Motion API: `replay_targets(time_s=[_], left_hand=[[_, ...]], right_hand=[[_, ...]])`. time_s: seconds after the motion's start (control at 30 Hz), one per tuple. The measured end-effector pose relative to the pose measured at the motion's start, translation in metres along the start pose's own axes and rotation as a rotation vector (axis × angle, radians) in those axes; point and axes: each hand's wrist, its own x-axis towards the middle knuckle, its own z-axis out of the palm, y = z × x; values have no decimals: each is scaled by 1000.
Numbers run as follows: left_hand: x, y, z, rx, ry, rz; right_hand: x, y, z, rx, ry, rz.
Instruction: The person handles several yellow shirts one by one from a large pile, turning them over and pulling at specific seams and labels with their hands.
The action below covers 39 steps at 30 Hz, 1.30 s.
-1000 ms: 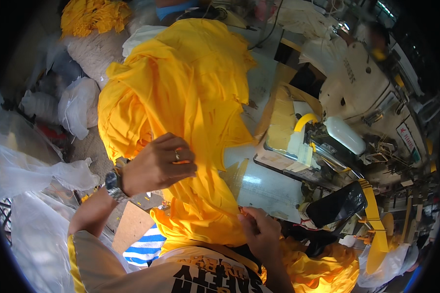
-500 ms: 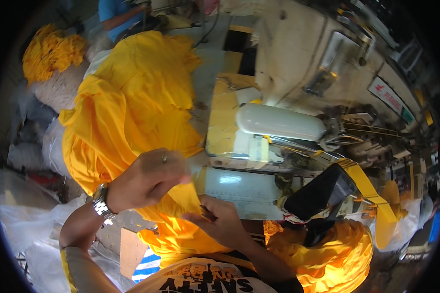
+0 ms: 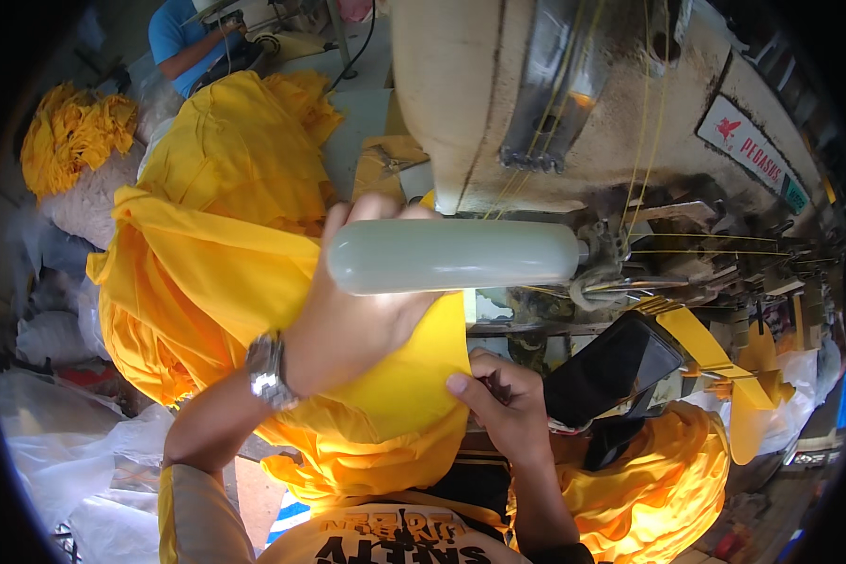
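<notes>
Bright yellow cloth (image 3: 404, 385) spreads in front of me, its straight right edge near the machine. My right hand (image 3: 512, 399) is closed on that edge, thumb on top and fingers curled. My left hand (image 3: 362, 324), a metal watch (image 3: 268, 368) at its wrist, reaches over the cloth. A pale rounded cylinder (image 3: 451, 256) on the sewing machine (image 3: 573, 169) crosses my view of it, hiding most of its fingers. Knuckles or fingertips show just beyond the cylinder. The needle area is hidden too.
A big yellow cloth heap (image 3: 244, 150) lies far left, with a smaller bundle (image 3: 75, 141) beyond. More yellow cloth (image 3: 649, 489) hangs at lower right below a dark phone-like slab (image 3: 611, 367). Yellow threads run to the machine. A person in a blue shirt (image 3: 183, 47) sits at the back.
My left hand has moved forward and right, carrying cloth toward the machine. My right hand has shifted right along with the cloth's edge. The view has moved closer to the machine.
</notes>
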Motion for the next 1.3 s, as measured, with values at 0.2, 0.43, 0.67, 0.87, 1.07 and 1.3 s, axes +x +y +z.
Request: replay_targets(time_s=[0.2,0.43,0.67,0.87,1.07,1.3], left_hand=[[-19,39,-1,196,-114,-98],[-15,36,5,116,-45,-133],[-16,31,8,104,26,-187],[-15,25,7,166,-45,-263],[-33,10,8,158,118,-192],[-167,46,31,213,357,-301]], right_hand=[[-9,-18,-7,77,-40,136],[-6,-17,-9,224,-4,195],[-1,-16,-8,219,45,181],[1,-15,-4,233,61,180],[7,-11,-3,221,78,116],[11,-7,3,249,103,127]])
